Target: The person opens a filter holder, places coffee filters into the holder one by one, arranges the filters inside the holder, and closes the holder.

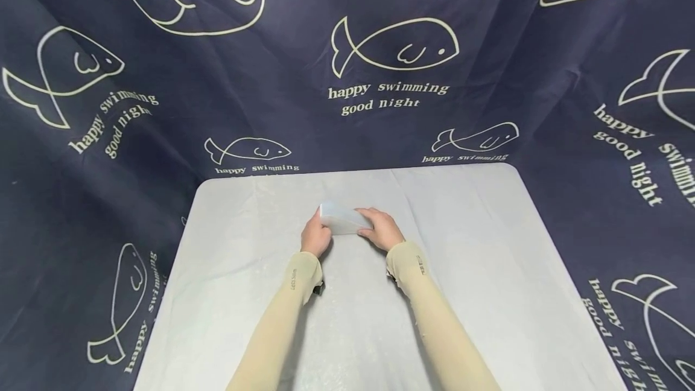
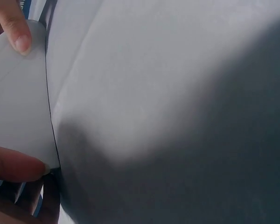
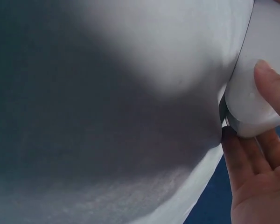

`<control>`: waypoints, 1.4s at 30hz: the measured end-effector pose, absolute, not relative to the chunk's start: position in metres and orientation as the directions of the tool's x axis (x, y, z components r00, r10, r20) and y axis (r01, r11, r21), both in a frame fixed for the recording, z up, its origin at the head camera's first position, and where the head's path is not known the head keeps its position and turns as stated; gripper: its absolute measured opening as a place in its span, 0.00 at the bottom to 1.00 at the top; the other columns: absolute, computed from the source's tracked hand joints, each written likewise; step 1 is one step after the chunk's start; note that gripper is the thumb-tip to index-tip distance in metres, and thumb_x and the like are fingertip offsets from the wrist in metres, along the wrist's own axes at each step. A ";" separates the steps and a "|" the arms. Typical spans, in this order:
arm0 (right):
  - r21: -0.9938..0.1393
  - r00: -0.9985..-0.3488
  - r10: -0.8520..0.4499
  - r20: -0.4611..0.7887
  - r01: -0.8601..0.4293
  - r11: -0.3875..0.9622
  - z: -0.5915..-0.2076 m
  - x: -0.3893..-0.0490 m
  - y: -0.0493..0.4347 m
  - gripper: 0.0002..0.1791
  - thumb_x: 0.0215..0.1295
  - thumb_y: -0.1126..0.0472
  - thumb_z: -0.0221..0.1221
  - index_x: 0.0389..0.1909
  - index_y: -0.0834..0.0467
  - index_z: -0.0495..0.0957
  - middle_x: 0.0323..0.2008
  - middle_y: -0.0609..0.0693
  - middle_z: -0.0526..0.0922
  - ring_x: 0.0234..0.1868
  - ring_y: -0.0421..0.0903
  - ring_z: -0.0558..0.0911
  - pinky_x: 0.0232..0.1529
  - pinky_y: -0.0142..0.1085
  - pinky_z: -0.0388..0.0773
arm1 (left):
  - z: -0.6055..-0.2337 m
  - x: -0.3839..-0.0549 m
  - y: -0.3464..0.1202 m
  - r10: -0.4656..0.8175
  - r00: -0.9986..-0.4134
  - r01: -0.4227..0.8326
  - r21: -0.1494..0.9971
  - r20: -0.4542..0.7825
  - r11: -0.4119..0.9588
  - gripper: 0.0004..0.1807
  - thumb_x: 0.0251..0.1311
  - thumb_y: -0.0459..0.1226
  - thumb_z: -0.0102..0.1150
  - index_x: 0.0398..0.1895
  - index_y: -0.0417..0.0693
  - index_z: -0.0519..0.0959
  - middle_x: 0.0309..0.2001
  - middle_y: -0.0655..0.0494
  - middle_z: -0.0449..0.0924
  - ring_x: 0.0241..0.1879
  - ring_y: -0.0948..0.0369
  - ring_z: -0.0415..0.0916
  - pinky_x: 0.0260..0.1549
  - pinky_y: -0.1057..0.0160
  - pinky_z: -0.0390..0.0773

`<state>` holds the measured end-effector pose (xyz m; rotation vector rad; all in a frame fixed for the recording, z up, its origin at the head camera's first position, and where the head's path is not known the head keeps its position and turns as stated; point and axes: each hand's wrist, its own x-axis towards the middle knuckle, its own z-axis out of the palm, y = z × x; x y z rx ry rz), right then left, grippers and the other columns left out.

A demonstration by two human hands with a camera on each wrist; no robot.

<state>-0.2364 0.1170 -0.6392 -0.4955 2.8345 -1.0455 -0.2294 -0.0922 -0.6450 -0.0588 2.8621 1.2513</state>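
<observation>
Both hands hold a flat white thing (image 1: 343, 220) with a smooth face and a rounded corner, close over the far middle of the table. It looks pale blue toward its upper left in the head view; its exact kind does not show. My left hand (image 1: 316, 235) grips its left end, the thumb (image 2: 18, 163) on the near face and the fingers behind. At the right end my right hand (image 1: 383, 231) pinches it, thumb (image 3: 274, 88) on the white face (image 3: 247, 95) near the rounded corner, fingers underneath. The far face is mostly hidden.
A white cloth-covered table (image 1: 233, 294) with rounded far corners lies under both forearms. Dark blue curtains (image 1: 380, 137) with white fish prints and lettering hang behind the table and at both sides. Pale sleeves (image 1: 274, 324) cover the arms.
</observation>
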 end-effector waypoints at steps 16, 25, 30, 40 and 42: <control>-0.637 -0.942 -0.332 0.048 -0.285 0.716 -0.647 -0.225 0.118 0.34 0.60 0.58 0.73 0.69 0.50 0.77 0.59 0.52 0.84 0.61 0.53 0.83 0.70 0.48 0.74 | -0.650 -0.219 -0.102 0.072 -0.993 -0.025 0.754 -0.096 0.656 0.37 0.52 0.21 0.47 0.69 0.47 0.70 0.63 0.43 0.81 0.67 0.43 0.75 0.69 0.43 0.71; -0.628 -0.940 -0.328 0.091 -0.310 0.714 -0.638 -0.216 0.124 0.45 0.60 0.64 0.72 0.78 0.49 0.65 0.64 0.54 0.78 0.65 0.55 0.78 0.70 0.51 0.73 | -0.641 -0.215 -0.128 0.079 -0.996 0.077 0.683 0.028 0.726 0.32 0.53 0.22 0.52 0.66 0.42 0.73 0.63 0.43 0.79 0.66 0.45 0.74 0.68 0.45 0.72; -0.592 -0.936 -0.304 0.178 -0.348 0.727 -0.606 -0.214 0.147 0.40 0.60 0.65 0.70 0.75 0.52 0.69 0.64 0.55 0.78 0.65 0.57 0.77 0.66 0.55 0.75 | -0.617 -0.213 -0.164 0.080 -0.980 0.172 0.568 0.183 0.805 0.31 0.54 0.24 0.56 0.64 0.45 0.76 0.59 0.43 0.81 0.59 0.44 0.77 0.58 0.43 0.77; -0.514 -0.896 -0.137 0.423 -0.361 0.778 -0.539 -0.216 0.198 0.33 0.66 0.59 0.67 0.72 0.53 0.73 0.64 0.57 0.77 0.66 0.59 0.75 0.61 0.59 0.75 | -0.562 -0.208 -0.232 0.047 -0.940 0.202 0.442 0.337 0.874 0.25 0.68 0.42 0.61 0.66 0.47 0.75 0.62 0.41 0.80 0.61 0.40 0.75 0.59 0.36 0.73; -0.510 -0.886 -0.111 0.451 -0.358 0.782 -0.528 -0.215 0.206 0.33 0.66 0.58 0.67 0.73 0.51 0.73 0.65 0.58 0.77 0.66 0.60 0.75 0.60 0.60 0.75 | -0.551 -0.207 -0.240 0.056 -0.932 0.209 0.403 0.358 0.891 0.26 0.69 0.46 0.60 0.67 0.48 0.75 0.63 0.42 0.79 0.62 0.40 0.74 0.61 0.36 0.71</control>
